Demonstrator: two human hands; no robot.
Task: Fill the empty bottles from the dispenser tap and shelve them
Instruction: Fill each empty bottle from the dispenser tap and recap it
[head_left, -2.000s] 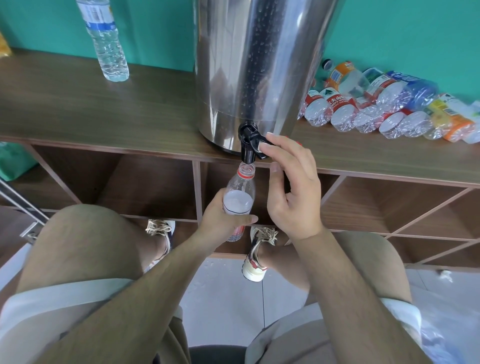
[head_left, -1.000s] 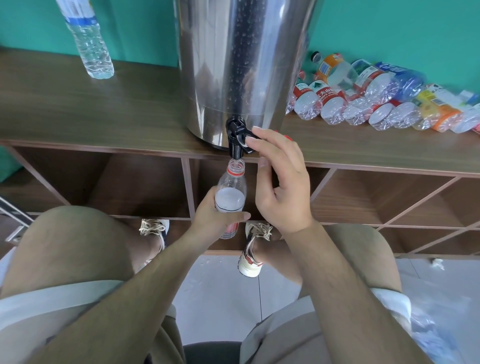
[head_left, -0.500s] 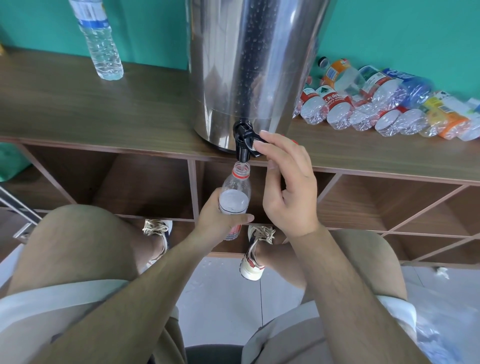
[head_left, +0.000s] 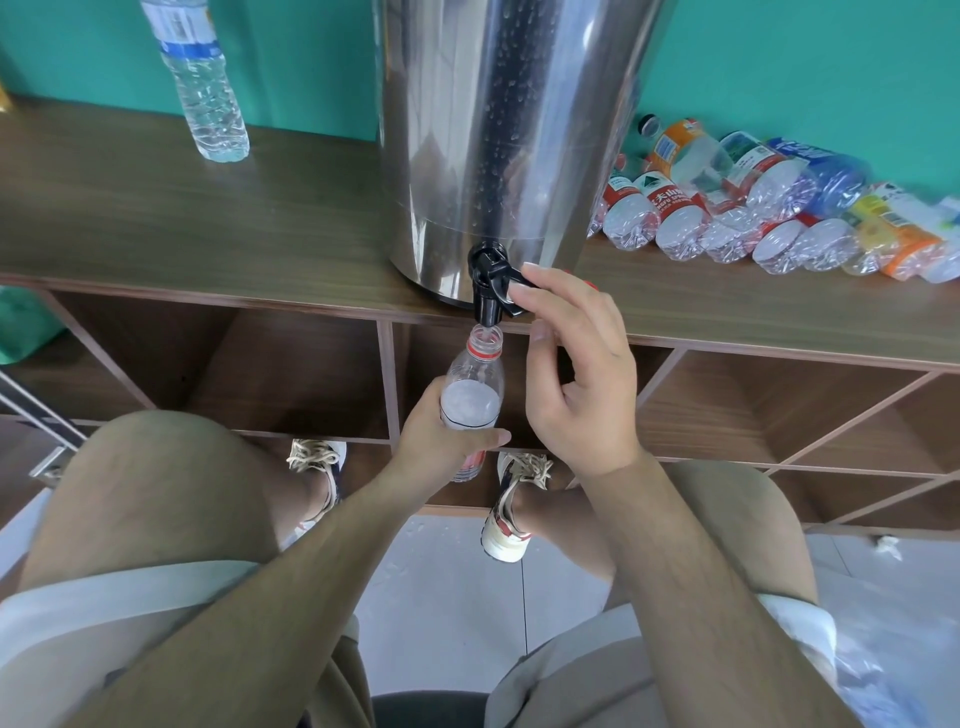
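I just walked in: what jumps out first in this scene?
A tall steel dispenser stands on the wooden shelf top; the left hand holds a red-collared bottle under its black tap while the right hand presses it. Right of it lies a heap of empty bottles; far left, one clear bottle stands upright.

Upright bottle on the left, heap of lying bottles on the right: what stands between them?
The steel dispenser stands between them on the shelf top, as the head view shows.

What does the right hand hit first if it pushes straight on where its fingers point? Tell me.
The black tap lever: the right hand rests its fingertips on it. Beyond that, probably the steel dispenser wall, though depth is unclear.
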